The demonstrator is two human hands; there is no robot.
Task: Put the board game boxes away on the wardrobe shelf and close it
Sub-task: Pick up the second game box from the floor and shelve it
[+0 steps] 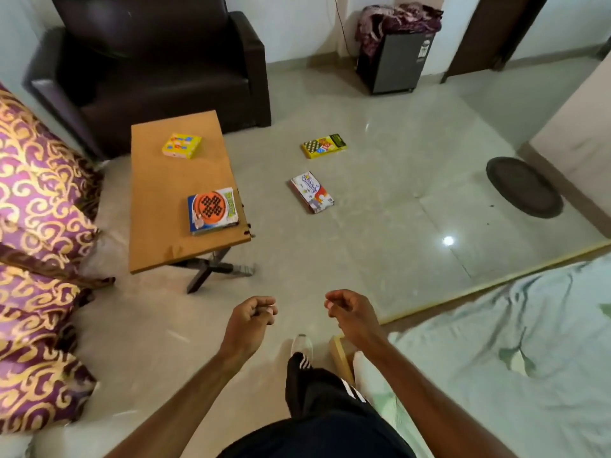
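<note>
A low wooden table (172, 193) on dark crossed legs stands on a glossy pale tiled floor (380, 226), with a dark leather armchair (148, 61) just behind it against a white wall (297, 21) and purple-and-gold patterned cushions (39, 226) to its left. Well to the right of the table, a small dark cabinet (393, 61) draped with a maroon blanket (396, 21) stands by the wall, near a dark brown door frame (479, 34). Further right lies a dark oval mat (524, 186), a ceiling light glints off the tiles, and a pale rumpled bedsheet (496, 342) fills the near right corner.
</note>
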